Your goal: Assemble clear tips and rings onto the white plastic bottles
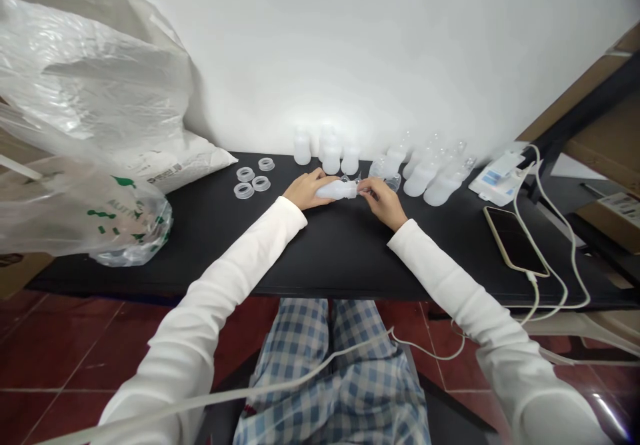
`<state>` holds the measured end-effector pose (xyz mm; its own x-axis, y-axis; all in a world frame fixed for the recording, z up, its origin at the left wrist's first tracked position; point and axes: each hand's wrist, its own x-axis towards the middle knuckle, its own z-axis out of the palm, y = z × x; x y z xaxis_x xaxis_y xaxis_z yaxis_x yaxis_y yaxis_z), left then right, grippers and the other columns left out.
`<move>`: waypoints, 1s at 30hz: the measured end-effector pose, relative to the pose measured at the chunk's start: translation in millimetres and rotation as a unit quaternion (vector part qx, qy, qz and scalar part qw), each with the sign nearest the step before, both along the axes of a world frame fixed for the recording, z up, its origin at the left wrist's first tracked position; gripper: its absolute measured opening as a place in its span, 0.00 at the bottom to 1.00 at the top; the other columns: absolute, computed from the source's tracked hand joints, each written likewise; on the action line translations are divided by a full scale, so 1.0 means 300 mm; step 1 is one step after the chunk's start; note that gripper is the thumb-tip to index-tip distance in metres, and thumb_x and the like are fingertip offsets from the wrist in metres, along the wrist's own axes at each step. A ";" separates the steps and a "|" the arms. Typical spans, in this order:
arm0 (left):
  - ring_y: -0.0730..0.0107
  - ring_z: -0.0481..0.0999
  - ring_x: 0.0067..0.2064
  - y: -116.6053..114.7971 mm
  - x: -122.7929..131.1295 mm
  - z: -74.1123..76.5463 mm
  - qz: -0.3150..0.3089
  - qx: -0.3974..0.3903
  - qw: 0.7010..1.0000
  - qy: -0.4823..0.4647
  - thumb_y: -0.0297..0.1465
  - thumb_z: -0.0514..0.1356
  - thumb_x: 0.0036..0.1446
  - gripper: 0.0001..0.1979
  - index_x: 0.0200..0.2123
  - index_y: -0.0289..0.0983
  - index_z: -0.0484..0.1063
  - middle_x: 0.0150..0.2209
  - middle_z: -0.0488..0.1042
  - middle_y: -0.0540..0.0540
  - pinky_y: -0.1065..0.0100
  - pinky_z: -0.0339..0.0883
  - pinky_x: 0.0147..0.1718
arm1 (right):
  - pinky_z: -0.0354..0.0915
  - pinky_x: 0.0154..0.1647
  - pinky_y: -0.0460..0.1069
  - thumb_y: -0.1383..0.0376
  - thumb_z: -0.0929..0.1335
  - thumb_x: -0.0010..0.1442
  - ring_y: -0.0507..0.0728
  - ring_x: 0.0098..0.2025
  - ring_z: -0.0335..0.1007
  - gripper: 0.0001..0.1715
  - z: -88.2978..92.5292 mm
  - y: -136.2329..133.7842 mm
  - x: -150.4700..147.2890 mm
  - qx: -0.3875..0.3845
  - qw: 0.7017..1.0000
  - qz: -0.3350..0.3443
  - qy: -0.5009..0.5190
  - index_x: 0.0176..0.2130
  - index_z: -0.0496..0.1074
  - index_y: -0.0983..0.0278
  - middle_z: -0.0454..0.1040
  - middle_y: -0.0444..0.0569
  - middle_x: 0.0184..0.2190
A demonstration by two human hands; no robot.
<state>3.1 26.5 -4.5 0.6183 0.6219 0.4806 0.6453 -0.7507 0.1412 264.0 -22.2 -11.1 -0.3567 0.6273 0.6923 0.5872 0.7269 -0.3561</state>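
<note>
A frosted white baby bottle (336, 190) lies nearly level above the black table, its neck to the right. Wrapped around its base end is my left hand (306, 189). The fingers of my right hand (381, 200) pinch a small clear part (361, 189) at the bottle's mouth; its exact kind is partly hidden by the fingertips. Behind the hands stand several open bottles (331, 156) without tops. To the right, several bottles (440, 184) carry clear teat-like tops. Close by my right hand lie clear dome-shaped pieces (394, 182), partly covered.
Several translucent rings (244, 190) lie left on the black table (215, 232). Large plastic bags (95, 98) fill the left side. At right are a phone (516, 240) on a white cable (570, 232) and a white-and-blue package (497, 177). A wall (360, 45) rises behind.
</note>
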 end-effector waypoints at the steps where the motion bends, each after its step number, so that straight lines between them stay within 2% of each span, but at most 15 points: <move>1: 0.62 0.78 0.42 0.000 -0.002 0.000 -0.007 -0.011 1.000 0.002 0.42 0.66 0.58 0.29 0.61 0.43 0.72 0.45 0.74 0.42 0.63 0.71 0.46 | 0.70 0.47 0.53 0.67 0.62 0.69 0.58 0.46 0.74 0.09 0.003 -0.002 -0.001 0.011 1.000 0.002 -0.010 0.42 0.72 0.59 0.78 0.51 0.44; 4: 0.60 0.79 0.47 -0.009 -0.002 0.007 -0.016 -0.050 0.999 0.003 0.46 0.66 0.57 0.31 0.62 0.43 0.71 0.46 0.77 0.43 0.64 0.71 0.48 | 0.69 0.49 0.53 0.66 0.60 0.72 0.58 0.48 0.74 0.13 0.015 -0.011 -0.007 0.039 0.999 -0.007 -0.030 0.39 0.72 0.59 0.78 0.52 0.44; 7: 0.59 0.79 0.51 -0.024 0.006 0.020 -0.010 -0.083 0.996 -0.007 0.48 0.65 0.57 0.31 0.61 0.42 0.72 0.49 0.78 0.43 0.63 0.71 0.51 | 0.69 0.47 0.52 0.65 0.57 0.73 0.57 0.46 0.73 0.18 0.028 -0.020 -0.009 0.054 0.997 -0.027 -0.052 0.38 0.72 0.59 0.77 0.52 0.44; 13: 0.58 0.79 0.53 -0.039 0.017 0.034 -0.005 -0.123 0.992 -0.031 0.50 0.65 0.56 0.30 0.57 0.41 0.74 0.52 0.79 0.44 0.62 0.71 0.52 | 0.70 0.50 0.57 0.63 0.54 0.73 0.60 0.47 0.73 0.23 0.041 -0.030 -0.007 0.018 0.997 -0.035 -0.073 0.38 0.74 0.57 0.77 0.53 0.46; 19: 0.59 0.79 0.50 -0.026 0.009 0.020 -0.002 -0.090 0.996 -0.008 0.49 0.65 0.57 0.31 0.59 0.41 0.73 0.50 0.79 0.43 0.64 0.71 0.50 | 0.70 0.53 0.57 0.60 0.56 0.74 0.61 0.51 0.74 0.19 0.039 -0.023 0.002 -0.004 0.999 -0.007 -0.051 0.44 0.74 0.58 0.77 0.54 0.46; 24: 0.58 0.79 0.48 -0.013 0.000 0.006 -0.006 -0.038 0.999 0.018 0.47 0.66 0.57 0.31 0.59 0.40 0.73 0.46 0.79 0.42 0.63 0.70 0.48 | 0.71 0.46 0.54 0.58 0.62 0.72 0.60 0.44 0.77 0.13 0.034 -0.011 0.032 -0.007 0.997 -0.005 -0.080 0.47 0.74 0.58 0.80 0.51 0.43; 30: 0.58 0.79 0.47 -0.010 0.000 0.004 -0.009 -0.015 0.999 0.029 0.46 0.66 0.57 0.29 0.59 0.39 0.74 0.45 0.79 0.41 0.62 0.70 0.49 | 0.71 0.43 0.53 0.46 0.64 0.68 0.60 0.40 0.77 0.22 0.019 0.002 0.047 -0.051 0.995 -0.024 -0.088 0.44 0.75 0.59 0.80 0.52 0.41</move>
<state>2.9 23.4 -3.2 0.6559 0.6243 0.4243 0.6399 -0.7580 0.1262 278.2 -21.6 -5.5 -0.4340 0.7108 0.5535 0.6807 0.6612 -0.3153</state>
